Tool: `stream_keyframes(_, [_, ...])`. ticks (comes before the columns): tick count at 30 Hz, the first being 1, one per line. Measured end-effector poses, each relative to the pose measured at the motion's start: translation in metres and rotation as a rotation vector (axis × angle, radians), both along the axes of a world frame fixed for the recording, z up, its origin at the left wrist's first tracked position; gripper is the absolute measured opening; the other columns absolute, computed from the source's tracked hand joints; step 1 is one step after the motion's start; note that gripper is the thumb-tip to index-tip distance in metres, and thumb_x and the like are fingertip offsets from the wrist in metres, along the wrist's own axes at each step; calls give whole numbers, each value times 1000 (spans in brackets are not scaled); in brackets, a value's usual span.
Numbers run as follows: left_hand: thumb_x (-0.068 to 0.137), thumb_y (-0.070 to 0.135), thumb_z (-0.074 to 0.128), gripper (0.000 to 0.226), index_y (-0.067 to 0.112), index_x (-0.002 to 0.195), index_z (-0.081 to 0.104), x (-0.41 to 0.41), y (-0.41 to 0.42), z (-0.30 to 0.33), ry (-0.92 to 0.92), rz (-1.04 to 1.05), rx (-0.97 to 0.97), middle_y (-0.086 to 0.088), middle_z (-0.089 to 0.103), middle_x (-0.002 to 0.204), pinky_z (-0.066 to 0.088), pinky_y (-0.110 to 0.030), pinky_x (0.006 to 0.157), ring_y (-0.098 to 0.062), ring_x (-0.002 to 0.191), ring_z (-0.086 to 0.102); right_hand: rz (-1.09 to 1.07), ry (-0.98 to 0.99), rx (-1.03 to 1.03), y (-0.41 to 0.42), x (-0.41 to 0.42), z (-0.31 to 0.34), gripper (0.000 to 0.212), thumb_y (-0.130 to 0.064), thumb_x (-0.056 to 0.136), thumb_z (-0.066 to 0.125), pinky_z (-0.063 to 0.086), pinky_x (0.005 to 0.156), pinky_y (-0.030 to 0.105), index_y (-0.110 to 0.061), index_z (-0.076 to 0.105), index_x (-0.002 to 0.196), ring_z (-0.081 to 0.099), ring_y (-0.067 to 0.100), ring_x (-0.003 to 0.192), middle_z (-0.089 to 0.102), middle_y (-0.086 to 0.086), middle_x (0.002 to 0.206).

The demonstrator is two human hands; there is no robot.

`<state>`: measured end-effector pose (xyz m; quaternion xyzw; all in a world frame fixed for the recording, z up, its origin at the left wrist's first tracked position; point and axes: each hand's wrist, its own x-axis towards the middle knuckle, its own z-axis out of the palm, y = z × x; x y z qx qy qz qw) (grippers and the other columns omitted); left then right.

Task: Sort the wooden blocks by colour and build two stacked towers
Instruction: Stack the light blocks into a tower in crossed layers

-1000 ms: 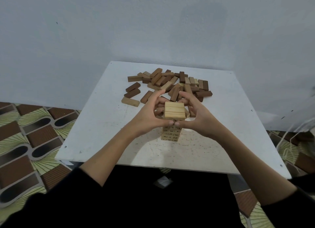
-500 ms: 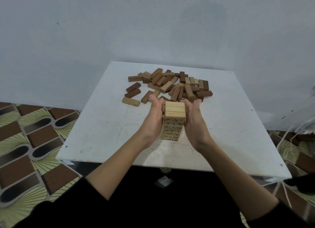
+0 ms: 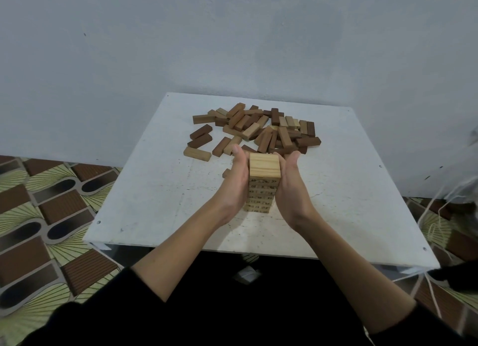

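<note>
Pale pine tower of stacked wooden blocks point(image 3: 261, 187) stands upright on the white square surface point(image 3: 155, 190), right between both hands. It has small dark numbers printed on the near block ends, too tiny to read properly. Left hand point(image 3: 236, 180) lies flat against the tower's left side, right hand point(image 3: 291, 182) flat against its right side, fingers straight and pointing away from the person, pressing rather than curling round anything. Just beyond the fingertips sits the loose heap of mixed light and dark brown wooden blocks point(image 3: 258, 131), scattered every which way. One light tan block point(image 3: 197, 154) lies apart, off past the left hand.
</note>
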<state>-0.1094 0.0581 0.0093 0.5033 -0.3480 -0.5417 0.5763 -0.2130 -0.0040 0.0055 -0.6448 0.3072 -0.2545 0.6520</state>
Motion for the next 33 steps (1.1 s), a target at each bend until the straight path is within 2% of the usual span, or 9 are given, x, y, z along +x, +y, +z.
stream_keyframes(3, [90,63,-3,78,19,133,46,0,0,-1,-29,-2,-10,0,56,133,47,-13,80,-5,118,55,-42,-41,38,3,-4,3,55,-48,100,6,41,96,25,-27,53,116,58,2,104,60,2,124])
stream_keyframes(6, [90,67,-4,85,13,132,46,6,-2,-7,-81,42,-8,-5,59,129,43,-19,89,-9,118,55,-121,14,1,2,-8,6,51,-31,104,8,27,96,16,-6,28,144,38,11,115,35,12,147])
stream_keyframes(8, [84,75,-1,93,13,140,39,15,-3,-7,-120,86,-6,-9,55,133,32,-30,104,-15,124,49,-93,-17,11,-7,-10,9,59,-44,101,6,31,98,17,-8,22,145,47,7,116,42,5,143])
stream_keyframes(11, [89,71,1,81,21,149,25,31,-4,0,-97,178,21,3,30,154,12,-37,118,-15,144,21,-129,23,30,-29,-10,13,71,-60,92,20,22,115,35,-16,23,148,35,8,132,32,-3,151])
stream_keyframes(13, [97,57,8,65,20,141,38,42,-8,7,-183,238,27,6,37,148,20,-33,115,-8,138,29,-230,151,-112,-51,-6,13,53,-44,97,39,32,110,36,-15,37,142,42,12,127,43,-1,142])
stream_keyframes(18, [97,22,52,27,12,120,59,72,-44,6,-642,317,38,3,59,120,42,-15,92,-8,110,53,-294,323,-393,-110,17,12,24,-9,93,52,38,71,4,-10,59,116,53,11,104,58,-2,114])
stream_keyframes(22, [92,8,57,22,9,113,64,85,-93,7,-903,227,1,-1,62,112,38,1,75,-5,97,53,-261,476,-564,-155,39,15,26,0,89,46,34,78,8,-3,67,105,55,16,103,64,7,110])
stream_keyframes(26, [94,7,54,22,7,112,66,92,-143,7,-1088,74,27,-5,63,114,43,-20,87,-15,104,57,-95,577,-700,-191,55,14,35,8,87,39,37,85,16,-1,70,101,58,20,105,67,9,110])
stream_keyframes(33, [95,7,51,21,0,106,67,98,-210,5,-1194,-99,78,-11,64,107,45,-27,84,-21,99,59,136,738,-739,-244,66,3,30,8,83,46,42,77,23,-6,72,89,57,16,88,66,3,92])
